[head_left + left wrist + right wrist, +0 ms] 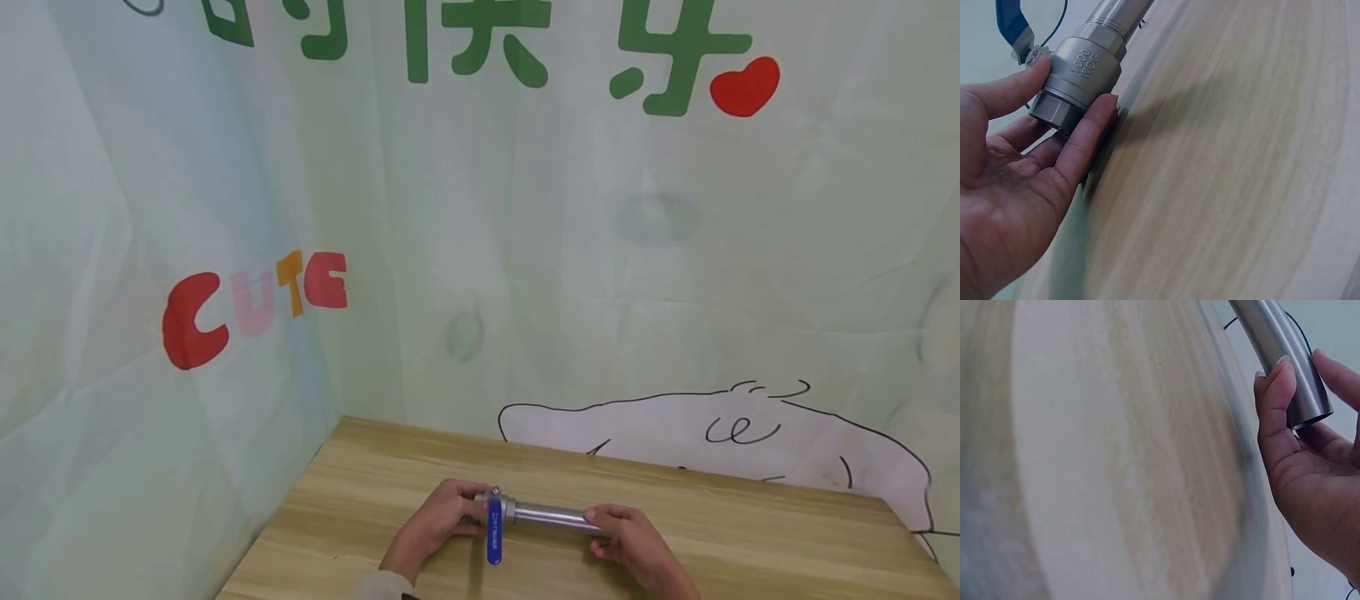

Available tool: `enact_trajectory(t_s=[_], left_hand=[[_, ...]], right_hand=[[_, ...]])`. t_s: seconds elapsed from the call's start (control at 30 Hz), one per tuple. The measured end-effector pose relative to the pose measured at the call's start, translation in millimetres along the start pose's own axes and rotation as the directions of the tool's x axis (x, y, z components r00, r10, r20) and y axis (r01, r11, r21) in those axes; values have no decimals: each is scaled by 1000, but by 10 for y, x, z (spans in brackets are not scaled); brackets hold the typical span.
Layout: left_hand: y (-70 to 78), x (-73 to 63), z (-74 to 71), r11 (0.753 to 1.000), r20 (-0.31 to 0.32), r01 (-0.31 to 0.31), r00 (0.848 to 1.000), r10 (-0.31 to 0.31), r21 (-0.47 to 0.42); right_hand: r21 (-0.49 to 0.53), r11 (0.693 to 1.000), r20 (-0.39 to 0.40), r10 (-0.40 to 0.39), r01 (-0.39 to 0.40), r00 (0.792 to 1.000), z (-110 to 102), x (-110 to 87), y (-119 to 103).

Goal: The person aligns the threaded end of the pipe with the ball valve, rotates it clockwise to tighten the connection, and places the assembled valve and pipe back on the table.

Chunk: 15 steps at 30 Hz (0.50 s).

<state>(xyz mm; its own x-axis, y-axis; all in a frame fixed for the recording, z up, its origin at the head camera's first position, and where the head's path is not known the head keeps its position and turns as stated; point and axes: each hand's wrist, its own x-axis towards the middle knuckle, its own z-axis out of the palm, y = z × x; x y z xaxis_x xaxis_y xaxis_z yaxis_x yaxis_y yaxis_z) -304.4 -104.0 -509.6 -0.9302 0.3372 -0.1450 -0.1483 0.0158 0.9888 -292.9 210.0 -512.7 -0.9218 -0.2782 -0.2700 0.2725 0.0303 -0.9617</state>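
Note:
A metal ball valve point(1082, 72) with a blue lever handle point(494, 533) is joined to a straight steel pipe point(555, 517), and the two are held level above the table. My left hand point(448, 515) grips the valve body at its left end, thumb on one side and fingers around the other. The lever points toward me in the head view. At the pipe's far right end, my right hand point(630, 537) pinches the tube between thumb and fingers. In the right wrist view the pipe's open end point(1311, 420) shows inside that hand.
Beneath the hands lies a wood-grain table point(360, 467). Pale printed cloth walls point(450, 250) enclose its left and back sides, with coloured letters, a red heart point(745, 87) and a line-drawn figure point(675, 425).

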Motion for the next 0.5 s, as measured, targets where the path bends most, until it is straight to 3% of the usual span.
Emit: enact_trajectory(t_s=[0.3,0.5], left_hand=[[-2,16,-12,1000,3,2,1000,-2,-6],[-19,12,-6,1000,9,-22,1000,22,-13]], right_hand=[[20,999,31,-48,47,998,26,-25,-43],[13,1000,25,-27,27,999,24,-24,-32]])
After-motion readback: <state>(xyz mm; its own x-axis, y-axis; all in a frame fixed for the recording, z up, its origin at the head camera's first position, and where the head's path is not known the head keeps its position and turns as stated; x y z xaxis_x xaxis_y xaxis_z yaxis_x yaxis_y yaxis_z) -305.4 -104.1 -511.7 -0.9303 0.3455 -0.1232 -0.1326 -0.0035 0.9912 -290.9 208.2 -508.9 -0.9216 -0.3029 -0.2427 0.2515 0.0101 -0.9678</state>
